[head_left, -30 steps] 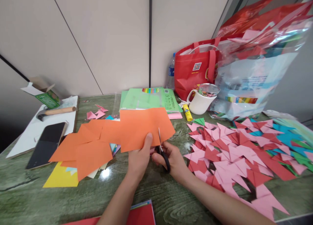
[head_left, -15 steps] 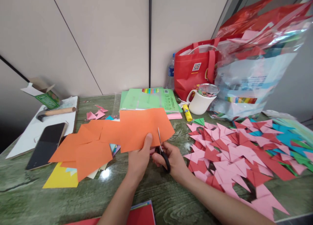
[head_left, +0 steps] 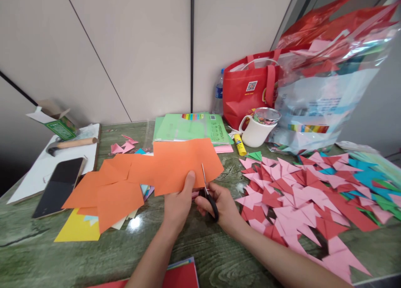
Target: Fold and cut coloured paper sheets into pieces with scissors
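My left hand (head_left: 178, 204) grips a sheet of orange paper (head_left: 178, 162) at its lower edge, the thumb lying on top and the fingers hidden beneath. In my right hand (head_left: 221, 202) is a pair of scissors (head_left: 212, 204) with black handles. One thin blade shows over the orange sheet near its right part, pointing away from me; the other blade is hidden under the paper. Left of the sheet lie several orange paper pieces (head_left: 119, 200), partly over a yellow sheet (head_left: 78, 227).
Many folded pink and red paper pieces (head_left: 300, 200) cover the right side. Behind them stand a white mug (head_left: 255, 131), a glue stick (head_left: 239, 145), a red bag (head_left: 241, 87) and a plastic bag (head_left: 322, 100). A phone (head_left: 59, 187) and a hammer (head_left: 75, 143) lie left.
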Motion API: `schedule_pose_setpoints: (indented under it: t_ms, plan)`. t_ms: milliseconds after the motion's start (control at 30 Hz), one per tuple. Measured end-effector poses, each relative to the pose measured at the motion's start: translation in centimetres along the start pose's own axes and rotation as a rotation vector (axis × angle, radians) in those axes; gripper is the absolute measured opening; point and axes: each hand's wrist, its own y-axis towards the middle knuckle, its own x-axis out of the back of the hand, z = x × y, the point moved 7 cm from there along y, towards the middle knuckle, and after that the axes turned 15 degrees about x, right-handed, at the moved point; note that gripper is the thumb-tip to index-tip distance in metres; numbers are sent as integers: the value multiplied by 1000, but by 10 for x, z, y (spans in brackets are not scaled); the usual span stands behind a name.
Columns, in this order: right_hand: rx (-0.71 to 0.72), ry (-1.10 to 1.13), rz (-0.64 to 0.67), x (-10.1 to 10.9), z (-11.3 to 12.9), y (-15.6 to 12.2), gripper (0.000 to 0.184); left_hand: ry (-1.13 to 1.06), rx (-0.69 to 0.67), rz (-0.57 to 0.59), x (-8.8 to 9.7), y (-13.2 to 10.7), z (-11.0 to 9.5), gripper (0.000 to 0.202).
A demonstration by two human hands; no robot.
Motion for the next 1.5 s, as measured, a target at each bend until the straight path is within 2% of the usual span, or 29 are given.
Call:
schedule_pose_setpoints:
  t_ms: [133,333,500,633,767,1500]
  plan:
    - [4,-14,-7,0,3,0,27,26,37,22,-2,-2,-1,20]
    - [76,28,10,0,9,3,34,97,-74,17,-1,2,0,18]
    - [85,43,-13,2,8,3,34,42,-63,48,-2,5,6,26]
    - [82,41,-30,4,5,2,36,46,-104,80,-5,3,1,23]
    - [94,43,-34,6,2,2,36,88,-153,61,-5,0,-5,20]
    - [87,52,-37,4,3,3,30,196,-189,25,-3,-2,-9,17]
